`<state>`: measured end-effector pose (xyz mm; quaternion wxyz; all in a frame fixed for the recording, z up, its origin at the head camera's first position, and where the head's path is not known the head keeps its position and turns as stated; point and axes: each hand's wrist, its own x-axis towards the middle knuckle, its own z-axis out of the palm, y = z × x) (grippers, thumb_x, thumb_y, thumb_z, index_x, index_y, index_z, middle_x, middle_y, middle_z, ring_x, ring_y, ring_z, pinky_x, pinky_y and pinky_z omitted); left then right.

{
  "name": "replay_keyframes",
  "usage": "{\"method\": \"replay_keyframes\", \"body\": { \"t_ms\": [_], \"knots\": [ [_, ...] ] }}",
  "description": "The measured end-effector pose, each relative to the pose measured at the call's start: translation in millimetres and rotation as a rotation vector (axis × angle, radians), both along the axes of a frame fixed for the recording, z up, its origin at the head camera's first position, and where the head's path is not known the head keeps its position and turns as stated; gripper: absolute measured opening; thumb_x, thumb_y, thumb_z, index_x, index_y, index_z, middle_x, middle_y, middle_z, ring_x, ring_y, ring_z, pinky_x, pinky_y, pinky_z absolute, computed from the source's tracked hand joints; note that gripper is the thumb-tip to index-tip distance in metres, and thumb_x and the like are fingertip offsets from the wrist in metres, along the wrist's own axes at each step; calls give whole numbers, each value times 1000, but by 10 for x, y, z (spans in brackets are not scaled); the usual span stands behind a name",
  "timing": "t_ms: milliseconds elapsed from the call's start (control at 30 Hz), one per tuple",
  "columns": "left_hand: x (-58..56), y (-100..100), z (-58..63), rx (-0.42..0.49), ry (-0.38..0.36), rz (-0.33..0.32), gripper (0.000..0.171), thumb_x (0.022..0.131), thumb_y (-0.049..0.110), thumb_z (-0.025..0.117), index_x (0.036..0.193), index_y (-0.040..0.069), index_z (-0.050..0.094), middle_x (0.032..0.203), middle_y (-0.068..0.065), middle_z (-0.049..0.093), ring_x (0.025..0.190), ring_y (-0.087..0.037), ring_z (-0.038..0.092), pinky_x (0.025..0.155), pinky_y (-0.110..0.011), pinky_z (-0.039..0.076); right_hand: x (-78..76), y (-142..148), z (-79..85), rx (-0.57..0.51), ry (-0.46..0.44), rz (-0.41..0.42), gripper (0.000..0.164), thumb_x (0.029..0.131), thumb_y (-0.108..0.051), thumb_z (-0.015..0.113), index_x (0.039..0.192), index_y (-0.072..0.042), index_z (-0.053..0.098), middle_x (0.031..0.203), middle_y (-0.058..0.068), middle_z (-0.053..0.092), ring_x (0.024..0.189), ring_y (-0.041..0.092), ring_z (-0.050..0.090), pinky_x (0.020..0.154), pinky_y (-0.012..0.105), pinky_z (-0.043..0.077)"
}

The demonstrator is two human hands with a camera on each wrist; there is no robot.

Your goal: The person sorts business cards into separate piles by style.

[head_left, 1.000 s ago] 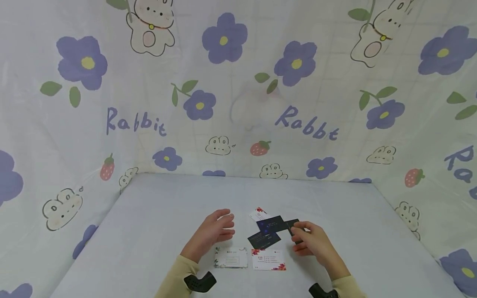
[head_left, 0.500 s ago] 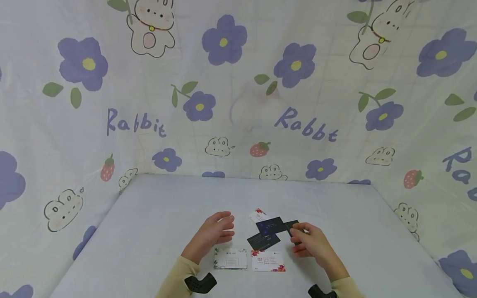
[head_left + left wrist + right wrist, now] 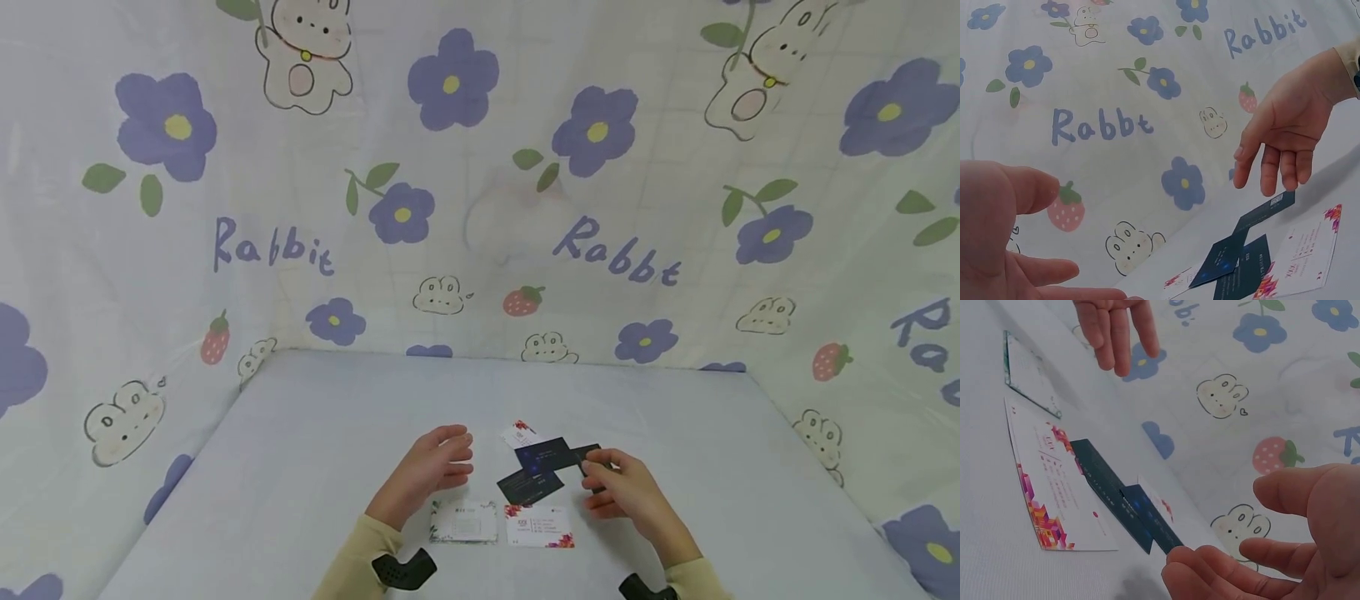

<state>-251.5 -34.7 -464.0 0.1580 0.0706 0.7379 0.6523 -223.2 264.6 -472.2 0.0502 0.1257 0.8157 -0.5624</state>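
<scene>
My left hand (image 3: 427,465) hovers above the table with relaxed, parted fingers and holds nothing. Below it lies a white business card (image 3: 463,523) with a green leaf border, seemingly on a small stack. Beside that is a white business card with red flowers (image 3: 538,527). My right hand (image 3: 624,483) hangs over a dark business card (image 3: 1266,211), its fingers apart from the card and nothing between them. Two more dark business cards, an upper one (image 3: 543,453) and a lower one (image 3: 525,487), overlap nearby. Behind them a small white card (image 3: 519,432) is partly covered.
A white table (image 3: 315,417) carries the cards. A curtain (image 3: 480,275) printed with flowers, rabbits and strawberries surrounds it at the back and sides. Each wrist wears a black device, the left one (image 3: 403,570) over a pale yellow sleeve (image 3: 347,562).
</scene>
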Motion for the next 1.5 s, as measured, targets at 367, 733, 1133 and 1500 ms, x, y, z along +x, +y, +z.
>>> {"method": "replay_keyframes", "body": {
  "t_ms": [367,733,1133,1500],
  "knots": [
    [-286,278,-145,-4,-31,-21,62,104,42,55,150,2,44,144,-27,56,126,-40,62,104,-46,54,-296,-274,31,14,89,103,47,102,-27,61,138,2,54,117,26,68,90,27,72,72,38,63],
    [-720,633,-342,-50,3,-36,61,103,47,54,146,4,49,145,-20,56,133,-41,56,102,-48,55,-527,-653,-68,-16,109,189,48,105,-29,56,143,0,51,141,29,57,126,45,60,90,52,60],
    [-893,807,-394,-42,-96,-191,72,107,54,37,155,-1,33,142,-25,49,137,-41,48,108,-61,46,-573,-711,-144,-155,89,250,57,110,-34,42,150,5,37,149,34,46,141,50,45,97,58,55],
    [-824,757,-275,-73,-138,-192,77,107,54,36,159,-1,25,162,-31,29,150,-46,32,110,-57,46,-532,-441,-40,152,53,107,61,108,-46,41,146,0,47,141,30,56,129,44,57,85,51,61]
  ]
}}
